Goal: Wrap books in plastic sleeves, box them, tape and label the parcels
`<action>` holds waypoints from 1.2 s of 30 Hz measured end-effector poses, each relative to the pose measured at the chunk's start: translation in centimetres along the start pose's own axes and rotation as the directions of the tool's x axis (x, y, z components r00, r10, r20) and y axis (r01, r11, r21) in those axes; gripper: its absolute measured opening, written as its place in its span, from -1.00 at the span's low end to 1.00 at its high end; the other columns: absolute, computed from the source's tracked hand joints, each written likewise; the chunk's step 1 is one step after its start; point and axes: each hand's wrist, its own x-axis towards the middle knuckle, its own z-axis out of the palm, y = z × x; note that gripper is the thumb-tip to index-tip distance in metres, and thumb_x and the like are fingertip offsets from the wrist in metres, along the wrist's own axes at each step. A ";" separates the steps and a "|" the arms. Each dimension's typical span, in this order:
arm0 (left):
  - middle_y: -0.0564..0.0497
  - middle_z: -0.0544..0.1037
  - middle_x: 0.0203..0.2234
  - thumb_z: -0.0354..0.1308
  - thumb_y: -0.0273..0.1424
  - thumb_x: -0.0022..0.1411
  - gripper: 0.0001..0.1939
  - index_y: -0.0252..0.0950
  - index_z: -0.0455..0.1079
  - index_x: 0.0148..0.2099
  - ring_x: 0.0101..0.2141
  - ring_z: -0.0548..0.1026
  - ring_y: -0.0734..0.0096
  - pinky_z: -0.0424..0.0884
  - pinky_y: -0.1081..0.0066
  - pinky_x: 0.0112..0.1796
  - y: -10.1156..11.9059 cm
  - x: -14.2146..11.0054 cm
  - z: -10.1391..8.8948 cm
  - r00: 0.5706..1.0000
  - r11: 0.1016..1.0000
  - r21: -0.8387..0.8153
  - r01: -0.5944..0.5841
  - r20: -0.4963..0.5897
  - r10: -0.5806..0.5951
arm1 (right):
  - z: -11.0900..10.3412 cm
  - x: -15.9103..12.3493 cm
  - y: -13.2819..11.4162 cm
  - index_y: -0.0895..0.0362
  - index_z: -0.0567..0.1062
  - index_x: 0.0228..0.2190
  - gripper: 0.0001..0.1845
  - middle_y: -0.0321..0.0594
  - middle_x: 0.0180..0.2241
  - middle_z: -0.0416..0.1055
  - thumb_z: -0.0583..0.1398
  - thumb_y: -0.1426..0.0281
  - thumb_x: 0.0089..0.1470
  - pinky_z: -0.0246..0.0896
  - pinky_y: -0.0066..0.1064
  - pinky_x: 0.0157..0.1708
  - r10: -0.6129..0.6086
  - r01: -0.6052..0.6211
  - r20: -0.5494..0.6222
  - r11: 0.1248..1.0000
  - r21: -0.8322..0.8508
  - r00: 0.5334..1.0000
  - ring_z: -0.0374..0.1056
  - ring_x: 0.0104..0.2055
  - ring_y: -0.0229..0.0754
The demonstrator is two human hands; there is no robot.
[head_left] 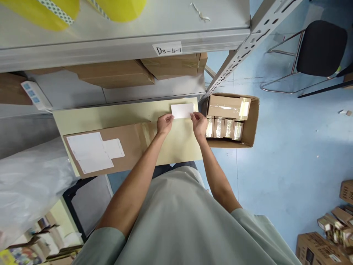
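A small white rectangular box or card (182, 110) is held level over the far right part of the pale yellow table (179, 147). My left hand (164, 123) pinches its left end, and my right hand (199, 124) pinches its lower right corner. Whether it is a thin box or a stiff sheet I cannot make out. To the left of my left hand lies a flat brown cardboard box (129, 147) bearing white labels (91, 152). Beside my right hand, past the table's edge, stands an open carton (255, 121) with several small brown boxes (228, 106) inside.
A grey metal shelf (110, 40) with a perforated upright (239, 55) rises beyond the table, holding brown boxes (116, 73) and yellow rolls (124, 9). White plastic wrapping (33, 180) bulges at left. A black chair (321, 48) and cartons (321, 248) stand on the blue floor at right.
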 end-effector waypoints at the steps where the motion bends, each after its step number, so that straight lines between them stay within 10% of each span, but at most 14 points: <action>1: -0.20 0.80 -0.03 0.38 -0.37 0.31 -0.78 -0.31 0.72 -0.02 0.04 0.75 0.09 0.62 0.19 0.17 0.0 -0.1 -0.1 1.000 1.000 -0.008 -0.004 0.020 0.005 | 0.1 -0.3 -0.3 0.11 0.74 -0.05 -0.73 -0.09 -0.13 0.76 0.27 0.23 0.50 0.51 -0.28 0.02 -0.027 0.027 -0.004 1.000 -0.012 1.000 0.70 -0.10 -0.03; 10: -0.10 0.78 -0.18 0.15 0.11 0.58 -0.44 -0.25 0.69 -0.14 -0.14 0.73 0.16 0.59 0.35 -0.08 5.0 -3.0 -3.0 0.982 0.977 0.093 -0.191 0.031 0.189 | 3.5 -4.1 -4.5 0.05 0.74 -0.08 -0.61 -0.14 -0.04 0.63 0.19 0.11 0.60 0.43 -0.36 -0.11 -0.199 0.214 0.104 0.965 -0.155 0.974 0.60 -0.20 -0.15; 19: -0.12 0.81 -0.18 0.25 -0.24 0.46 -0.71 -0.31 0.74 -0.09 -0.14 0.74 0.13 0.55 0.34 -0.05 8.3 -1.1 -7.0 0.979 0.869 0.467 -0.161 -0.036 0.201 | 5.0 -5.9 -6.7 0.03 0.71 0.02 -0.58 -0.13 0.02 0.64 0.22 0.00 0.56 0.46 -0.38 -0.03 -0.261 0.293 0.254 0.951 -0.098 0.931 0.62 -0.13 -0.14; 36: -0.13 0.75 -0.36 0.37 -0.27 0.34 -0.83 -0.20 0.67 -0.30 -0.15 0.73 -0.03 0.57 0.18 0.04 8.1 2.8 -10.5 0.975 0.757 0.635 -0.155 -0.023 0.219 | 6.9 2.9 -7.4 0.05 0.47 -0.57 -0.35 -0.26 -0.65 0.52 0.15 0.15 0.62 0.53 -0.35 -0.18 0.246 -0.196 0.367 0.966 -0.167 0.897 0.41 -0.67 -0.23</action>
